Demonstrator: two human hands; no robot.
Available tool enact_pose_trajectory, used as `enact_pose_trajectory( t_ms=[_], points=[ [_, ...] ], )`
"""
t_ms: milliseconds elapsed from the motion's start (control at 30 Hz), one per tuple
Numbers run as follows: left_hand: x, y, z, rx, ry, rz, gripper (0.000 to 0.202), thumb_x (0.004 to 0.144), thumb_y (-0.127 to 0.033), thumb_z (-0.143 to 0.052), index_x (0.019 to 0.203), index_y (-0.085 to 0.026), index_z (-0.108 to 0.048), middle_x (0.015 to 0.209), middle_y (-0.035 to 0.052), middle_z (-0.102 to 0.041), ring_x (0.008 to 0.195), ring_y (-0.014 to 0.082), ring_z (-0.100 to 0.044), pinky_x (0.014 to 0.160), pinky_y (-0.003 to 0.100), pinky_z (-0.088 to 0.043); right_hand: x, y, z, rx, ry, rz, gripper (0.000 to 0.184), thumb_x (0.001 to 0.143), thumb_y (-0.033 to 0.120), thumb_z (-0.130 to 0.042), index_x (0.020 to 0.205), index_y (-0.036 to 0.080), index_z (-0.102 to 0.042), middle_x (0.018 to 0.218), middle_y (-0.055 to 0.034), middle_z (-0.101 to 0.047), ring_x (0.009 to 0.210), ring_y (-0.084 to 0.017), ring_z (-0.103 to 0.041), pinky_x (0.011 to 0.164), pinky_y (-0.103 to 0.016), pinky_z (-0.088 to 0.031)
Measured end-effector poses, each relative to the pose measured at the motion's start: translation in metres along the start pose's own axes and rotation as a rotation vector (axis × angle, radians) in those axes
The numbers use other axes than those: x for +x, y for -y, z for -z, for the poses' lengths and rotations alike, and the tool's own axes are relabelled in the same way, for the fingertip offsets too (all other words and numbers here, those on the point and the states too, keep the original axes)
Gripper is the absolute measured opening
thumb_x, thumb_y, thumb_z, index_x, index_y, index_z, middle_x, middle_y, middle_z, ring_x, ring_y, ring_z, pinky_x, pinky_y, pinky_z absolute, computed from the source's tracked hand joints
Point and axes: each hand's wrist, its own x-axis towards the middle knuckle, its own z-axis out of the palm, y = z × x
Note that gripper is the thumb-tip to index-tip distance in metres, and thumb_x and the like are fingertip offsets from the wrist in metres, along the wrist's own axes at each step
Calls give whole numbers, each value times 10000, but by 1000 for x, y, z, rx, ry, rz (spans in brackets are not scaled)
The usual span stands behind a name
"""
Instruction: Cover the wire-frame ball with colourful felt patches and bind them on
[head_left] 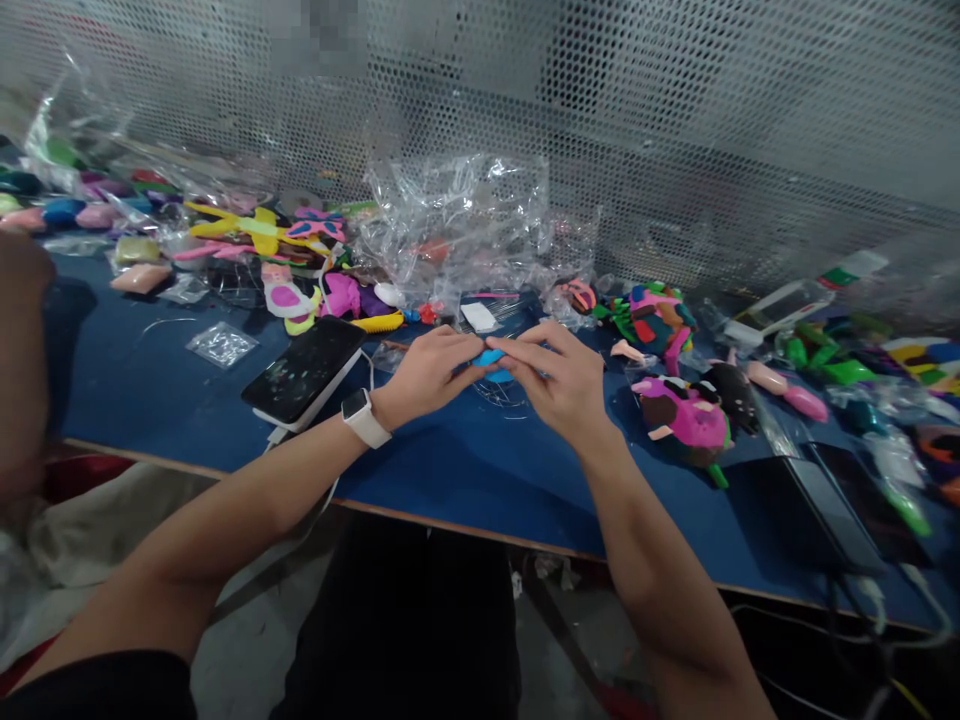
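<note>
A small piece of bright blue modelling clay (491, 357) is pinched between the fingertips of both my hands, just above the blue table. My left hand (435, 370), with a white-banded watch on the wrist, closes on it from the left. From the right, my right hand (561, 380) grips it with thumb and fingers. Beneath the fingers, a clear round item (502, 395) with thin wires lies on the table, partly hidden. Just beyond the hands are a white paper scrap (479, 318) and crumpled clear plastic bags (472, 215).
A phone on a white power bank (306, 375) lies left of my hands. Clay figures, including a pink one (686, 420), sit to the right, with dark devices on cables (817, 510). Clay packs line the back left. Another person's arm (22, 360) is at the left edge.
</note>
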Motion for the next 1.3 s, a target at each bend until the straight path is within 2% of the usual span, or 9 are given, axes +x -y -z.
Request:
enact_pose_trajectory(
  t_ms=[167,267,400,633,767,933,1067,1167,1300],
  points=[
    [3,-3,5,-45,40,-26,525,1210,-562,-400,860,-225,-598,746,27,-666,669,175,-608,691,344,-479,0,2,0,-15,-28,-5,256,1135,420,-679,1325,378,-846,1012,-33,-808,875,-208,-736,814,-388,-609],
    [6,-8,8,-84,-45,89,567,1219,-564,-351,849,-227,-618,721,28,-661,658,172,-612,677,344,-474,3,6,0,-9,-62,-91,321,1090,516,-735,1334,326,-825,1066,-51,-834,940,-235,-772,882,-417,-635],
    [7,-14,7,-134,-153,191,567,1212,-571,-394,801,-232,-587,696,17,-652,645,153,-614,638,328,-451,6,9,0,44,-48,-159,265,1073,536,-752,1135,293,-838,1019,-52,-838,930,-244,-783,872,-423,-640],
    [1,-11,-1,-85,-117,136,589,1213,-546,-413,720,-233,-488,614,-16,-545,571,138,-504,609,324,-398,4,1,-1,13,6,-65,202,1114,445,-708,1085,290,-834,1037,-48,-836,949,-234,-776,870,-404,-625],
    [2,-9,-1,-45,-104,114,616,1219,-564,-348,726,-228,-500,622,-5,-556,588,142,-523,636,326,-410,3,0,-2,13,-1,-73,216,1127,435,-682,1076,285,-829,977,-45,-798,907,-234,-736,852,-407,-606],
    [2,-6,-2,-32,-119,108,527,1154,-633,-539,829,-219,-581,693,-10,-613,624,141,-557,626,299,-414,3,5,-4,7,31,-57,318,1180,421,-562,1183,299,-855,1010,-68,-770,947,-244,-719,855,-419,-578],
    [-1,-3,-5,18,-57,5,466,1195,-498,-513,824,-218,-552,697,-18,-615,641,146,-561,666,303,-411,4,9,-5,40,-9,-60,317,1174,412,-586,1162,298,-882,955,-54,-745,895,-219,-715,805,-389,-576],
    [-2,-3,-8,48,-57,-36,431,1201,-409,-520,815,-218,-529,709,-21,-628,635,143,-550,684,312,-406,5,12,-5,67,-25,-86,285,1151,426,-639,1118,301,-893,969,-47,-764,874,-204,-722,784,-373,-586],
    [-2,-6,-7,37,-73,-44,425,1200,-403,-517,816,-222,-515,701,-23,-612,624,143,-544,668,316,-399,6,12,-4,89,5,-100,312,1160,446,-607,1150,314,-890,1009,-50,-792,910,-210,-747,827,-384,-617]
  ],
)
